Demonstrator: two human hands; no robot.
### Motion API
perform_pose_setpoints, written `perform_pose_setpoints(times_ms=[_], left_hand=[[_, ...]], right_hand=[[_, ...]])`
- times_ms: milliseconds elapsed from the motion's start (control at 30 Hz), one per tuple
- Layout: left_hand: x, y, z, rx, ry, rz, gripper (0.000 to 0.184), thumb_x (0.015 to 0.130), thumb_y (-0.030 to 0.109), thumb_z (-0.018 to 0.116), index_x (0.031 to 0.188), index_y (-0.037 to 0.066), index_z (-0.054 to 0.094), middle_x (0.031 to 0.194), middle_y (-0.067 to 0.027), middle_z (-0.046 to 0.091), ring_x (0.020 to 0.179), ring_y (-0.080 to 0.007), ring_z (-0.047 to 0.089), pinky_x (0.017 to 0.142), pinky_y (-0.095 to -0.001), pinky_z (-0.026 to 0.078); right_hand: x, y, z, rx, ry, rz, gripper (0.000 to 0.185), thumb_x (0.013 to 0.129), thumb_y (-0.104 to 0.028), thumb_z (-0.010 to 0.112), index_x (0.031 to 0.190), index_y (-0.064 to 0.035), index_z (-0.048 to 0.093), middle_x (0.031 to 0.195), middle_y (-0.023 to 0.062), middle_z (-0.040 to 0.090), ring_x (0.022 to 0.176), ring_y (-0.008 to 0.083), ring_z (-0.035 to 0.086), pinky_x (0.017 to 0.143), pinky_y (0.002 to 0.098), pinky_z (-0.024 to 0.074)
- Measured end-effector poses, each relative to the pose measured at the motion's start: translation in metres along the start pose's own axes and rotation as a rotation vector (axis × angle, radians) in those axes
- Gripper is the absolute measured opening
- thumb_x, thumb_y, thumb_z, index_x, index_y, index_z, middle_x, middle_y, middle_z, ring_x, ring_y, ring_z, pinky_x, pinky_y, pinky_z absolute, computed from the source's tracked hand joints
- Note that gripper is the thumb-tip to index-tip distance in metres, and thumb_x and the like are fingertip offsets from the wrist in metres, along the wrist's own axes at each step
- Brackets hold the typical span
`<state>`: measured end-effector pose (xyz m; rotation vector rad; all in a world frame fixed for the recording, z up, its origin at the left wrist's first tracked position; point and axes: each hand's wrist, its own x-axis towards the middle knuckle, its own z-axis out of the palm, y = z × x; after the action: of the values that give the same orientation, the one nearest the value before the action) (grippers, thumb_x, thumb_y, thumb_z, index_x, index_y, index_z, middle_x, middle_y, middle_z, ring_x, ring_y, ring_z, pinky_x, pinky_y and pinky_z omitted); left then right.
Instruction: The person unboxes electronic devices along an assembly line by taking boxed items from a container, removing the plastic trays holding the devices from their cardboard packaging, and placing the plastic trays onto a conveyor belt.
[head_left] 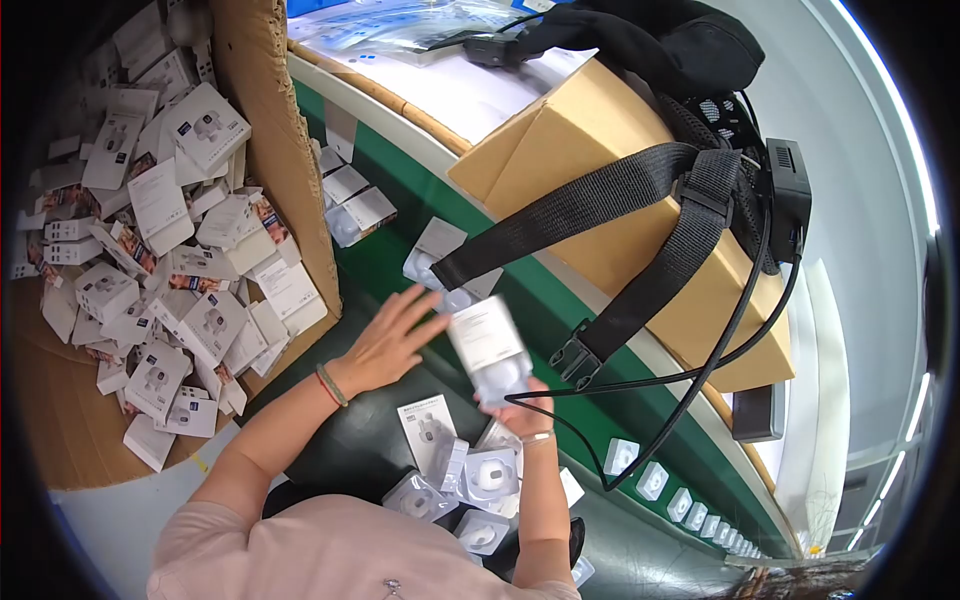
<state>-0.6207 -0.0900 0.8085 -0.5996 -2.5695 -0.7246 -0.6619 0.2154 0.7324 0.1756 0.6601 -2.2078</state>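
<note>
A: Where's the piece?
B: In my right hand (522, 412), fingers clamped on the near end of a clear tray (503, 382). White carton (485, 330) at the far end; blurred, can't tell how deep the tray sits in it. Held up by the near edge of the green belt (375, 266).
A: Left?
B: Left hand (383, 347) looks bare, fingers spread apart, tips near a second tray (457, 300) at that same edge. Can't tell if they touch.
A: Handling?
B: Light, I'd guess. Carton reads as thin card: stiff along its edges, dents mid-panel. Tray looks like thin plastic: slick, springy, rim could crack.
A: Grip?
B: Tray by its side walls, carton by opposite long edges. Light pinch.
</note>
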Motion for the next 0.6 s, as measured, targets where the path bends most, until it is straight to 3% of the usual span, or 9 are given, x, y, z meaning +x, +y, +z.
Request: perform_pose_setpoints(times_ms=[100, 167, 233, 300, 367, 433, 500, 567, 600], left_hand=[[-0.027, -0.006, 0.006, -0.1, 0.113, -0.152, 0.063, 0.068, 0.002, 0.072, 0.126, 0.006, 0.048, 0.134, -0.017, 0.042, 0.12, -0.0384, 0.043, 0.099, -0.045, 0.041], [-0.045, -0.004, 0.011, -0.097, 0.123, -0.189, 0.052, 0.07, 0.002, 0.07, 0.119, 0.003, 0.052, 0.128, -0.0163, 0.046, 0.114, -0.0377, 0.048, 0.096, -0.0433, 0.043], [-0.069, -0.005, 0.005, -0.071, 0.104, -0.249, 0.046, 0.073, 0.002, 0.067, 0.117, 0.003, 0.054, 0.127, -0.0164, 0.047, 0.113, -0.0372, 0.049, 0.095, -0.0432, 0.044], [-0.088, -0.008, -0.002, -0.022, 0.163, -0.31, 0.038, 0.073, 0.001, 0.065, 0.11, 0.002, 0.057, 0.121, -0.0154, 0.05, 0.11, -0.0353, 0.05, 0.092, -0.0413, 0.045], [-0.11, -0.016, -0.011, 0.012, 0.176, -0.443, 0.036, 0.073, 0.001, 0.065, 0.107, 0.001, 0.057, 0.119, -0.0158, 0.052, 0.108, -0.0352, 0.051, 0.091, -0.0415, 0.046], [-0.124, -0.032, -0.025, 0.094, 0.245, -0.508, 0.035, 0.073, 0.0, 0.065, 0.107, 0.001, 0.057, 0.118, -0.016, 0.052, 0.108, -0.0353, 0.051, 0.09, -0.0414, 0.046], [-0.129, -0.048, -0.046, 0.231, 0.347, -0.56, 0.033, 0.072, -0.002, 0.064, 0.105, 0.0, 0.057, 0.117, -0.0168, 0.052, 0.107, -0.036, 0.051, 0.088, -0.0411, 0.046], [-0.12, -0.064, -0.071, 0.34, 0.445, -0.58, 0.033, 0.072, -0.002, 0.063, 0.105, 0.0, 0.057, 0.116, -0.0173, 0.052, 0.107, -0.0361, 0.051, 0.088, -0.0414, 0.046], [-0.113, -0.065, -0.089, 0.379, 0.483, -0.545, 0.033, 0.072, -0.002, 0.063, 0.105, 0.0, 0.057, 0.114, -0.0174, 0.052, 0.105, -0.0362, 0.051, 0.088, -0.0416, 0.046]], right_hand=[[0.023, -0.006, -0.019, 0.224, 0.147, -0.347, 0.061, 0.077, -0.032, 0.059, 0.129, -0.0039, 0.046, 0.131, 0.0189, 0.049, 0.113, 0.0486, 0.049, 0.093, 0.059, 0.0444], [0.037, -0.012, -0.059, 0.166, 0.129, -0.337, 0.057, 0.076, -0.028, 0.056, 0.129, -0.0078, 0.047, 0.132, 0.0171, 0.048, 0.121, 0.0426, 0.045, 0.097, 0.0602, 0.0396], [0.067, -0.016, -0.127, 0.081, 0.231, -0.376, 0.059, 0.081, -0.036, 0.055, 0.13, -0.0044, 0.045, 0.133, 0.018, 0.048, 0.122, 0.0442, 0.044, 0.098, 0.0597, 0.0387], [0.073, -0.012, -0.107, 0.1, 0.367, -0.365, 0.065, 0.086, -0.044, 0.053, 0.13, 0.0027, 0.041, 0.132, 0.023, 0.046, 0.121, 0.0459, 0.044, 0.097, 0.0564, 0.0417], [0.072, -0.014, -0.122, -0.055, 0.559, -0.204, 0.069, 0.088, -0.046, 0.054, 0.129, 0.0077, 0.039, 0.126, 0.0285, 0.049, 0.109, 0.045, 0.054, 0.088, 0.0508, 0.0504], [0.053, -0.018, -0.108, -0.373, 0.774, -0.125, 0.062, 0.088, -0.034, 0.06, 0.127, 0.0087, 0.039, 0.115, 0.0301, 0.055, 0.092, 0.0407, 0.064, 0.073, 0.0457, 0.0569], [0.037, -0.023, -0.1, -0.536, 0.86, -0.181, 0.047, 0.085, -0.027, 0.065, 0.115, 0.0048, 0.049, 0.099, 0.0232, 0.063, 0.073, 0.0336, 0.067, 0.061, 0.0408, 0.0573], [0.021, -0.028, -0.114, -0.56, 0.72, -0.231, 0.03, 0.084, -0.024, 0.067, 0.099, -0.0001, 0.055, 0.087, 0.0164, 0.064, 0.067, 0.0273, 0.064, 0.057, 0.0361, 0.0555], [0.012, -0.027, -0.089, -0.55, 0.792, -0.22, 0.022, 0.082, -0.022, 0.069, 0.088, -0.0045, 0.057, 0.078, 0.0122, 0.063, 0.061, 0.0234, 0.061, 0.056, 0.0337, 0.0539]])
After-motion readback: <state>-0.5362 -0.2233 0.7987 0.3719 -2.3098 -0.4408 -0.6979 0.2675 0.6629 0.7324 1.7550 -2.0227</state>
